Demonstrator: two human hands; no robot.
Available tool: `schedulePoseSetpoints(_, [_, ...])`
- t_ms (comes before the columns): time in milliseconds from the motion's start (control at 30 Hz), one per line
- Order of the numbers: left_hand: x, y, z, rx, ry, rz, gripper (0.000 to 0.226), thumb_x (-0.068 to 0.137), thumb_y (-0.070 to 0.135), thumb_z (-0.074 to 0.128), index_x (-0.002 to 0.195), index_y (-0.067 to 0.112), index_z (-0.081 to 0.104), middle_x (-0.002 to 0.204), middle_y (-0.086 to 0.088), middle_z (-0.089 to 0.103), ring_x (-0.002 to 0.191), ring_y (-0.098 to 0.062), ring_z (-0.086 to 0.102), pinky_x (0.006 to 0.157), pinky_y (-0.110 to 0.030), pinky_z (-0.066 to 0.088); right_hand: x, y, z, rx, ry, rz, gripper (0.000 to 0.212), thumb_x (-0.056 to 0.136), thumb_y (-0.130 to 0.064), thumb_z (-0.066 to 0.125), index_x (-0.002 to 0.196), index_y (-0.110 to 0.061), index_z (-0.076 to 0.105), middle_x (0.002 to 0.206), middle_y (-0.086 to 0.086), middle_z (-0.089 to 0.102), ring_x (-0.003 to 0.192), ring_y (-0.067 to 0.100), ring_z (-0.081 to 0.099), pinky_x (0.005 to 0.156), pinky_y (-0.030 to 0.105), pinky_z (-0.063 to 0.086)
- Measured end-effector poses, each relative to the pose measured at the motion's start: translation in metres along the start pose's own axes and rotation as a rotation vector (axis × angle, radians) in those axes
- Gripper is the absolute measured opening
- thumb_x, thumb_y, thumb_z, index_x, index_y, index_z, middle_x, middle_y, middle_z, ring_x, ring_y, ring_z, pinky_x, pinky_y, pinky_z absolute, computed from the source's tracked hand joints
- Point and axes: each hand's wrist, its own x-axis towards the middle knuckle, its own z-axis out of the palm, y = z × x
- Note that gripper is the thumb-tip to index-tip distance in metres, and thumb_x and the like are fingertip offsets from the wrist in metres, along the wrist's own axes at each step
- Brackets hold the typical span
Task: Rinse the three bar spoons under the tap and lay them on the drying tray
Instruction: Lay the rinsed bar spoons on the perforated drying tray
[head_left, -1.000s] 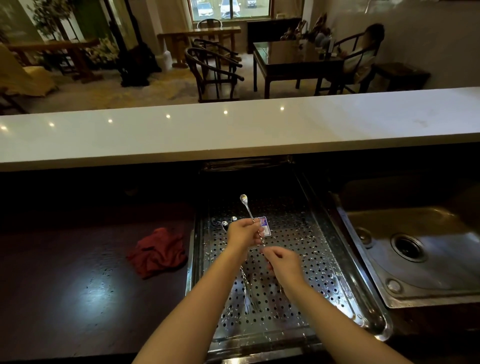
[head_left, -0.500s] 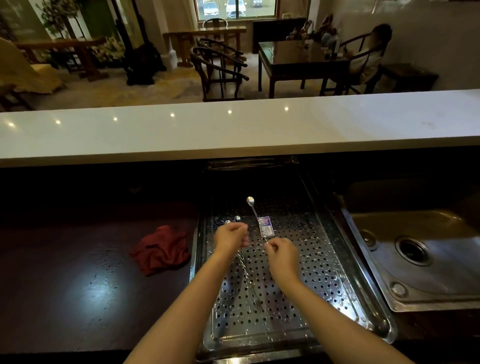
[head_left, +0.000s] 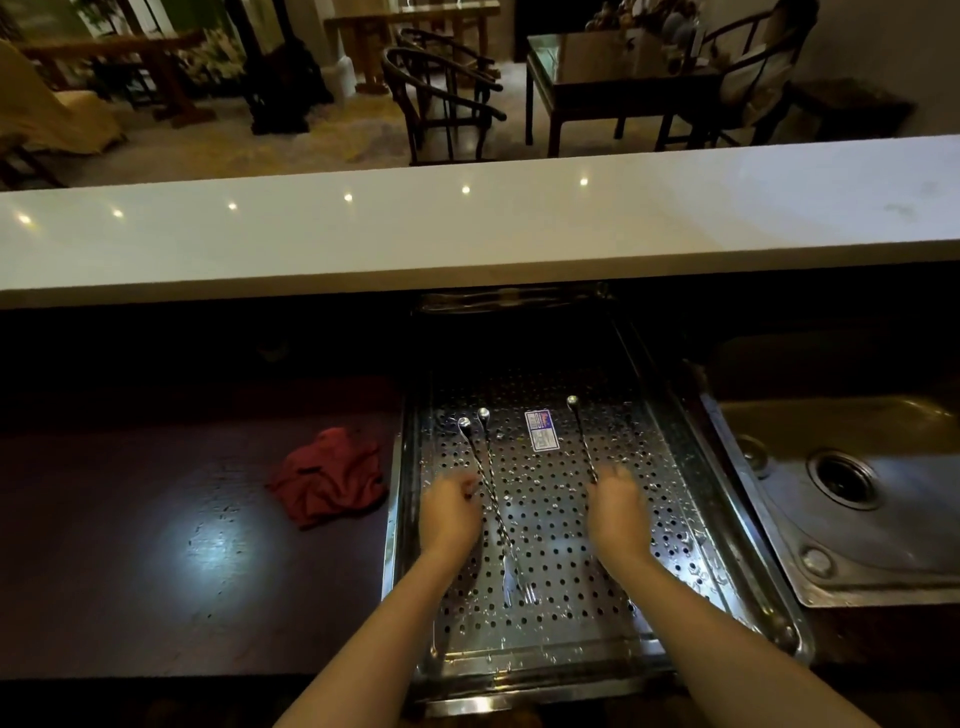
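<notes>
Three bar spoons lie on the perforated steel drying tray (head_left: 691, 525). Two lie side by side at the left: the leftmost spoon (head_left: 467, 441), and a second spoon (head_left: 493, 488) whose forked end points toward me. The third spoon (head_left: 581, 436) lies at the right, and its stem runs under the fingers of my right hand (head_left: 618, 512), which is blurred and curled down on it. My left hand (head_left: 449, 512) is curled over the lower stem of the leftmost spoon; whether it grips that stem is hidden. No tap is in view.
A small printed sticker (head_left: 542, 430) sits on the tray between the spoons. A crumpled red cloth (head_left: 330, 480) lies on the dark worktop to the left. The steel sink (head_left: 883, 545) with its drain (head_left: 842, 478) adjoins the tray's right side. A raised white counter (head_left: 467, 228) runs across behind.
The third spoon, held up over the tray's middle by both hands, has moved right and down onto the tray with my right hand. My hands have spread apart.
</notes>
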Motion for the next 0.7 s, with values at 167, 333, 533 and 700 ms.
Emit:
schedulePoseSetpoints(167, [-0.007,-0.018,0.003,0.341,0.083,0.168,0.044,0.094,0.021,0.048,0.137,0.021,0.044,0.147,0.000,0.039,0.139,-0.019,0.028,0.115,-0.034,0.021,0.000,-0.008,-0.002,-0.048,0.108,-0.005,0.028,0.089,0.000,0.050,0.117,-0.004,0.055,0.115,0.011,0.059,0.098,0.021,0.056,0.072,0.023,0.043])
schedulePoseSetpoints(333, [-0.008,-0.030,0.008,0.497,-0.047,0.204,0.051,0.100,0.029,0.030,0.149,0.023,0.016,0.160,-0.004,0.005,0.148,-0.021,-0.002,0.119,-0.034,-0.004,-0.022,-0.038,0.009,-0.011,-0.090,-0.319,0.026,0.095,-0.023,0.046,0.117,-0.012,0.054,0.119,0.003,0.055,0.110,0.017,0.049,0.096,0.027,0.044])
schedulePoseSetpoints(533, [-0.010,-0.028,0.011,0.460,-0.041,0.199,0.051,0.100,0.027,0.031,0.149,0.021,0.019,0.160,-0.005,0.007,0.148,-0.021,-0.001,0.119,-0.031,-0.003,-0.040,-0.067,0.016,-0.052,-0.335,-0.281,0.034,0.093,-0.022,0.052,0.123,-0.006,0.046,0.122,0.013,0.055,0.107,0.027,0.057,0.086,0.035,0.048])
schedulePoseSetpoints(700, [-0.013,-0.023,0.014,0.368,0.040,0.187,0.044,0.096,0.024,0.041,0.139,0.016,0.041,0.148,-0.005,0.034,0.140,-0.020,0.023,0.117,-0.030,0.018,-0.032,-0.066,0.016,0.033,-0.384,-0.212,0.009,0.091,-0.010,0.049,0.099,-0.008,0.052,0.099,0.015,0.064,0.080,0.023,0.055,0.063,0.027,0.036])
